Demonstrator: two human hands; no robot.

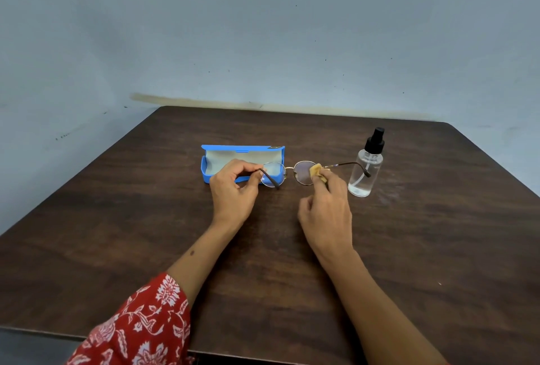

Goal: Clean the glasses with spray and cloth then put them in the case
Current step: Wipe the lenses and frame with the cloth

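Materials and finishes seen on the table

The table [409, 247] is seen as dark matt wood; the case [242, 149] as blue plastic; the bottle [362, 177] as clear and glossy.

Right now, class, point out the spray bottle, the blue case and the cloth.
spray bottle [365, 170], head view, clear body.
blue case [205, 171], head view, left end wall.
cloth [316, 170], head view, folded part at the lens.

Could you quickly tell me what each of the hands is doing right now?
Left hand: pinches the glasses by a temple.
Right hand: holds the cloth on a lens.

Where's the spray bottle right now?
In the head view the spray bottle stands upright on the table, right of the glasses, just beyond the right hand.
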